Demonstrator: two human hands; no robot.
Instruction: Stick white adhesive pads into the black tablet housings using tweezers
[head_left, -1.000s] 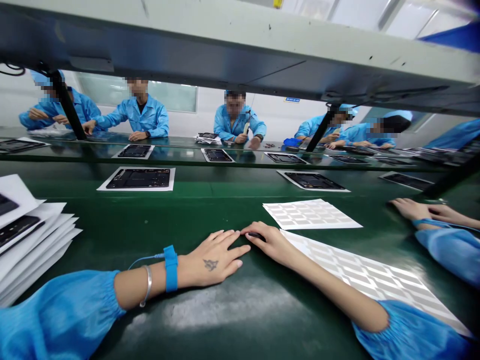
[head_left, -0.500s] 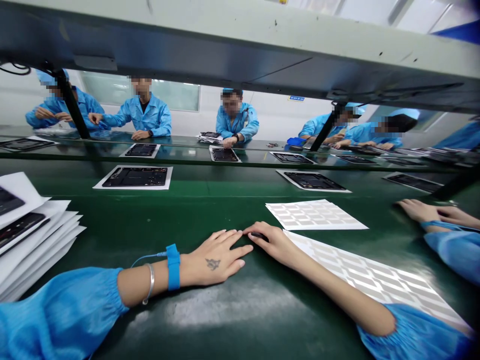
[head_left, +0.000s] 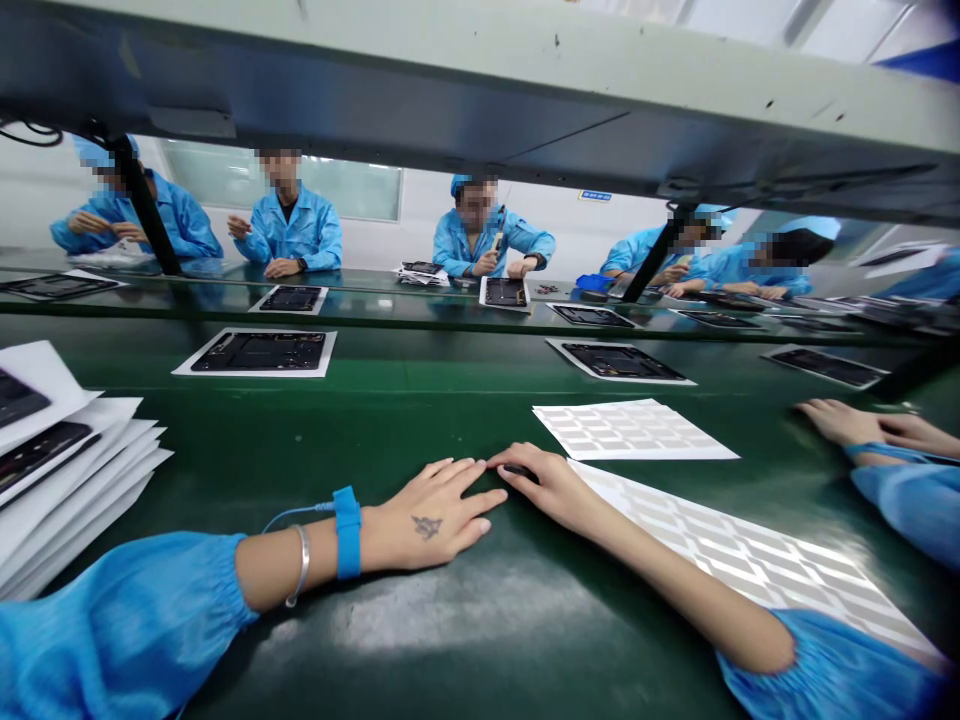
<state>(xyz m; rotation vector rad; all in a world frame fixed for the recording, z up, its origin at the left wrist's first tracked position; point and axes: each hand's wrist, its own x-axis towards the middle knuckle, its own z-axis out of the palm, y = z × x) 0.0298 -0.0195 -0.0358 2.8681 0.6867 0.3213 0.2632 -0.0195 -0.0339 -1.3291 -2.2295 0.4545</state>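
Under our right hand point(head_left: 541, 487) lies a small black object point(head_left: 517, 470), mostly hidden, with the curled fingers closed over it on the glossy green belt point(head_left: 450, 425). Our left hand point(head_left: 429, 515) lies flat and spread just beside it, with a blue wrist strap point(head_left: 345, 533) and a thin metal bangle point(head_left: 302, 565) on the wrist. To the right are two white sheets of grey patches, the nearer sheet point(head_left: 750, 560) under our right forearm, the farther sheet point(head_left: 634, 430) beyond. At left, a fanned paper stack point(head_left: 67, 490) carries black panels; three more panels point(head_left: 259, 353) lie farther along the belt. A co-worker's hands point(head_left: 862, 425) rest at right.
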